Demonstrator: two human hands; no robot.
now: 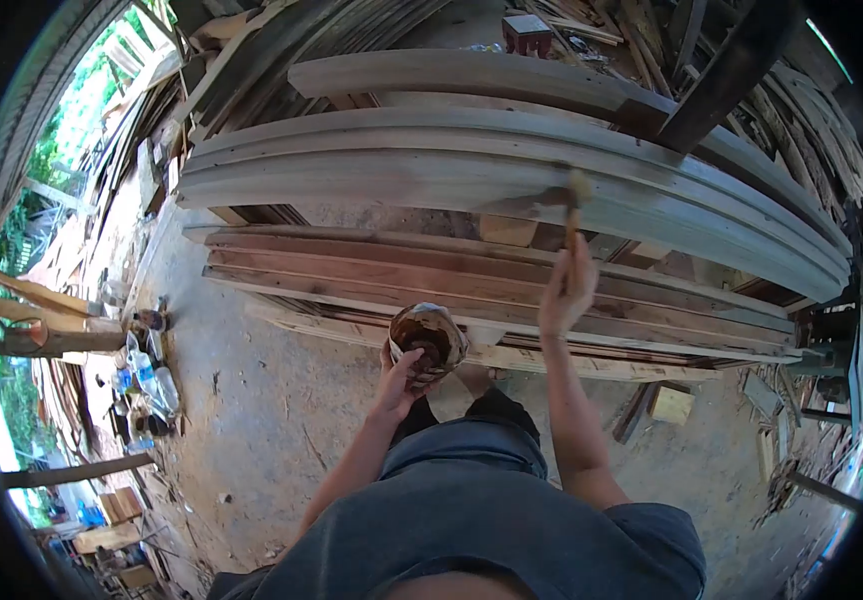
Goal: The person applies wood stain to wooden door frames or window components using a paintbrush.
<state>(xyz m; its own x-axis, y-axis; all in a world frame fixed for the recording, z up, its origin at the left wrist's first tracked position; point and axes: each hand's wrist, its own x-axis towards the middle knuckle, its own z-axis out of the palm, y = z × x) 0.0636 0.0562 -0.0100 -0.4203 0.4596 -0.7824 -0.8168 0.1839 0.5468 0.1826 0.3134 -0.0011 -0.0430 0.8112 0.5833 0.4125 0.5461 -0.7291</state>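
My left hand grips a round open container of dark brown liquid at its rim, with the thumb reaching over the inside edge. In my right hand is a paintbrush, held by its handle with the bristles pointing away from me. The bristle end is at a long pale grey wooden board; blur hides whether it touches. A dark wet-looking streak runs along that board just left of the brush. Nearer to me lie reddish-brown boards, below my right hand.
Another long beam lies behind the grey boards. A dark post slants in at upper right. Bottles cluster on the floor at left. A small wood block lies on the floor to the right. Stacked timber lines the far right.
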